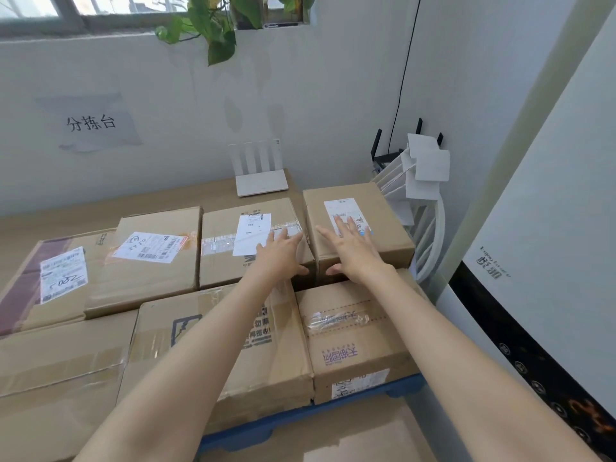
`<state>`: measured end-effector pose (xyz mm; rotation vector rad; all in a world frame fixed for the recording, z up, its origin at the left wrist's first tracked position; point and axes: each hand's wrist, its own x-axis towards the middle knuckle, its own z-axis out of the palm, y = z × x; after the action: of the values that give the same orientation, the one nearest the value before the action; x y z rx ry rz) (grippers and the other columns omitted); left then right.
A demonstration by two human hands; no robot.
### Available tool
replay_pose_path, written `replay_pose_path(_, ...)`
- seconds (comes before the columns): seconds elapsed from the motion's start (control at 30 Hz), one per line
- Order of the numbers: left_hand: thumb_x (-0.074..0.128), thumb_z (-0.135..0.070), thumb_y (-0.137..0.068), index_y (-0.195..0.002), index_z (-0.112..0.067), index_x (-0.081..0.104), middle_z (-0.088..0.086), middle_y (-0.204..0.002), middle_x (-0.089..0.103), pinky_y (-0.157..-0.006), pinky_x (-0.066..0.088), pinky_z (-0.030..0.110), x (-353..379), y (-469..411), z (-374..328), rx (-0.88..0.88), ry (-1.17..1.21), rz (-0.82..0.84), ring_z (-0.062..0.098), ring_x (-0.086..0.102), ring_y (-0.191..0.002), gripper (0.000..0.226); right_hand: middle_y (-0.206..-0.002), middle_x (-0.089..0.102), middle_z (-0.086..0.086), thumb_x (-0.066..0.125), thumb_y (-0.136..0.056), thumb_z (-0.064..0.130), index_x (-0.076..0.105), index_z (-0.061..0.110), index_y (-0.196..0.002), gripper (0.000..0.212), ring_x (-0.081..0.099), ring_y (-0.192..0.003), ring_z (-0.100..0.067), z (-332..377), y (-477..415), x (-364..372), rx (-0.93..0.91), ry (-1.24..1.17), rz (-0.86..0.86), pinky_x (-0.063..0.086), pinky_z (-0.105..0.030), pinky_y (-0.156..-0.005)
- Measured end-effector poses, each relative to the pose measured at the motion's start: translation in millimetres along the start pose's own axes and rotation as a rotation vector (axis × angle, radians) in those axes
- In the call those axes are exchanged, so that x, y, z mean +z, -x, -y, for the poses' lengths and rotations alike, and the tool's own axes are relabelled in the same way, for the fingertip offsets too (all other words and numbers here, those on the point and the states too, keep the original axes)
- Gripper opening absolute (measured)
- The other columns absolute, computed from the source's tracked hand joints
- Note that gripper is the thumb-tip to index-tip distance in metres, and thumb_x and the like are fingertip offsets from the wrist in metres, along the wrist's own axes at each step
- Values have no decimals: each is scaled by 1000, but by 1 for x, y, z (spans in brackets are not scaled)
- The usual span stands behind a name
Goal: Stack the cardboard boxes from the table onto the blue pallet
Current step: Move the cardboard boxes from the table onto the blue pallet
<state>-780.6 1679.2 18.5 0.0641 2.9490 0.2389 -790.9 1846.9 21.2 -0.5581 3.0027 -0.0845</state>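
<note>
Two hands, fingers spread flat, holding nothing: left hand (281, 251) on the middle back box (246, 243), right hand (350, 248) on the back-right box (360, 225), w/ a narrow gap btwn them. Boxes sit packed edge to edge; blue pallet (396, 388) edge shows under the front-right box (356, 338). White router (261, 181) behind on the surface (83, 211).

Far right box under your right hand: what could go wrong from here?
1. The right hand lies flat and open on the far right box, with no grip yet; a lift could slip.
2. That box sits tight against the taped box under the left hand; fingers may get pinched in the seam.
3. White cards lean just beyond it and could topple.
</note>
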Motion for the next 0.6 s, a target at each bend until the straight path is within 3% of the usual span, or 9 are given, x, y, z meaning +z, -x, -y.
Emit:
replay_pose_path(0.17,76,-43,-76,-150,-41,8,5,-160,6,-108,23,67,5,-16,7,-11,-16,70,40,4,-145,100,-163,-3,-6,72,-85,23,9,36,-153,93,-2,-149,-34,-5,-12,2,-39,-30,82,9,-60,-116)
replay_pose_path(0.3,73,-45,-78,-150,-42,9,7,-156,16,-101,36,62,10,-18,11,9,-92,48,42,18,-140,97,-163,4,-4,69,-87,29,12,37,-153,87,7,-149,-31,-10,-11,3,-81,-9,66,17,-57,-116)
replay_pose_path(0.6,73,-47,-77,-150,-39,13,9,-147,29,-96,43,56,10,-13,13,54,-144,56,42,29,-131,96,-162,9,-2,67,-88,33,14,39,-152,84,10,-148,-28,-16,-7,5,-150,4,60,23,-55,-114)
